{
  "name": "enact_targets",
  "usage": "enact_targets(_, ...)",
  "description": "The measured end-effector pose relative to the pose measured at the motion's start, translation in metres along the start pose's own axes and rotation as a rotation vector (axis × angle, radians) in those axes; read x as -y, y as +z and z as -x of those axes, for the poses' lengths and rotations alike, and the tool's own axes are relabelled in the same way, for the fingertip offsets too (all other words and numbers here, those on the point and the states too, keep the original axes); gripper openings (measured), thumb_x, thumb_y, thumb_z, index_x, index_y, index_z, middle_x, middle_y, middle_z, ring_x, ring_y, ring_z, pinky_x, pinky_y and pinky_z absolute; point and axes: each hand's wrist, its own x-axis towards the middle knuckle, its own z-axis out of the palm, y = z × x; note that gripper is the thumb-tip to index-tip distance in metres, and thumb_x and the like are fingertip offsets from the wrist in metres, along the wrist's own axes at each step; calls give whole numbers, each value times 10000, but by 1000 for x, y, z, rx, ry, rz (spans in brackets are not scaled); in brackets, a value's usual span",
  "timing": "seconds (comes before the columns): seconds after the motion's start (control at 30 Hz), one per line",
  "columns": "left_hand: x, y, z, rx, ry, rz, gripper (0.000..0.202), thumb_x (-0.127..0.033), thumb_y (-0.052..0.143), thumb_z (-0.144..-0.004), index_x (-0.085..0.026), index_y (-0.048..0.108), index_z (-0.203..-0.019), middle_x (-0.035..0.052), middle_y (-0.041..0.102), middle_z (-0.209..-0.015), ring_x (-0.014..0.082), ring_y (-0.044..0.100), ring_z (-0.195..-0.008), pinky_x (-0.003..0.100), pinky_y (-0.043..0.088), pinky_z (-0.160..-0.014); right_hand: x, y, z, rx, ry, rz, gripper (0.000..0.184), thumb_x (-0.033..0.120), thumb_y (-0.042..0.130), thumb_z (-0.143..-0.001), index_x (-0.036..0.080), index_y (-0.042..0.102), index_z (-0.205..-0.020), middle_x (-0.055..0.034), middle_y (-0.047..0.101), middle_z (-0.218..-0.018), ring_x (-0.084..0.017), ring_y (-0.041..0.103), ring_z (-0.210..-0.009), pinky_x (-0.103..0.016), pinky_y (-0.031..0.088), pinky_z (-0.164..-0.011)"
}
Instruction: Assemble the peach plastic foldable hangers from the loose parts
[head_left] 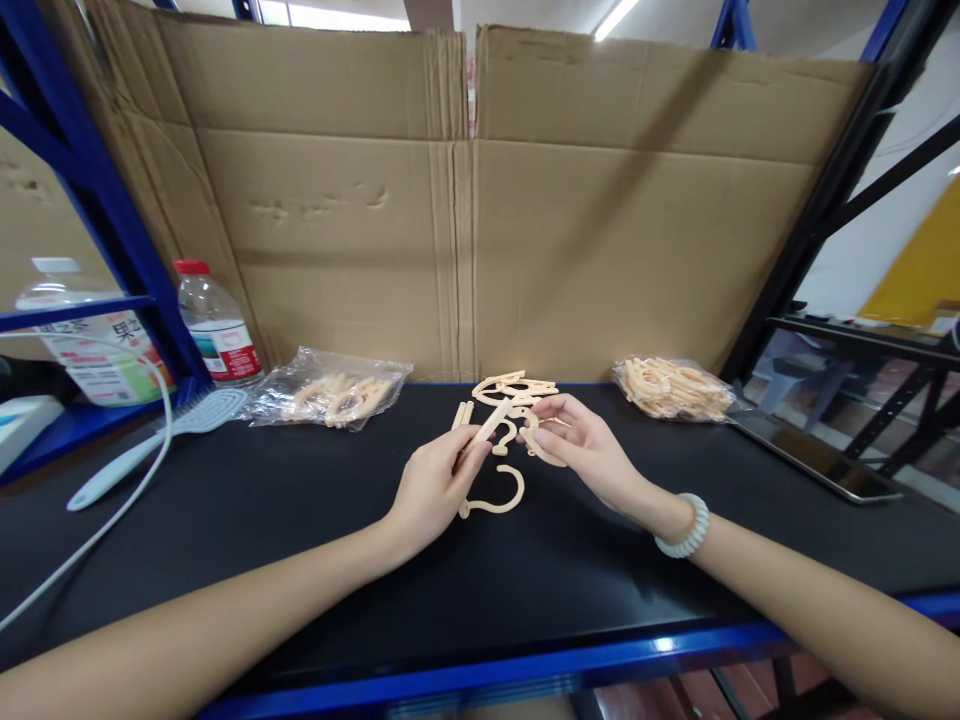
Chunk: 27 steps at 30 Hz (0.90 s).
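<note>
My left hand [439, 475] is closed around a straight beige plastic hanger arm [493, 418], which slants up and to the right. In my right hand [589, 445], fingers pinch a curved beige hanger hook [546, 452] close to the far end of that arm; whether the two pieces touch I cannot tell. Below my hands a loose beige hook [510, 502] lies on the black tabletop [480, 590]. A smaller hook [504, 440] shows between my hands. Just beyond them rests a small group of beige hanger parts [517, 385], partly hidden by my fingers.
Clear bags of beige parts lie at the back, one left [337, 390] and one right [671, 388]. At left are a pale hairbrush [120, 470], a white cable [112, 535] and a red-capped bottle [217, 330]. A dark tablet [817, 455] lies right. Cardboard [337, 230] walls the back.
</note>
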Motion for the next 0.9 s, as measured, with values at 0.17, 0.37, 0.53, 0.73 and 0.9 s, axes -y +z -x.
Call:
enact_targets(0.17,3,2,1,17,-11,-28,256,-320,385,-972,-187,602,-998,-19,549,-674,139,548,-606,224,403,-559,-2,3,1,105,99,29,285,412,583,-874,208,494,-1053,-16,602,-841,-91,556,-560,-239,467,-521)
enact_targets(0.37,6,2,-1,21,83,-113,259,-278,373,-975,-203,549,-1150,50,680,-977,192,658,-876,278,495,-739,5,8,3,268,209,99,215,352,468,-923,171,494,-1036,28,544,-672,-60,432,-437,-195,333,-413)
enact_targets(0.53,6,1,-2,81,189,-352,290,-259,361,-976,-200,488,-1230,82,653,-1197,232,690,-916,331,533,-745,4,9,5,296,272,112,300,444,433,-931,155,509,-958,69,488,-531,-45,375,-342,-164,265,-346)
enact_targets(0.73,-1,-3,-5,210,227,-562,305,-278,310,-990,-166,519,-1182,115,715,-994,262,707,-780,305,510,-613,-2,12,9,311,378,85,429,577,444,-886,162,523,-810,52,537,-456,-63,422,-276,-145,261,-275)
enact_targets(0.9,-6,-4,-7,269,221,-605,280,-275,315,-984,-158,561,-1046,95,697,-766,224,672,-627,243,447,-537,-1,15,9,289,370,101,434,593,465,-864,164,531,-878,56,558,-465,-85,481,-289,-152,306,-288)
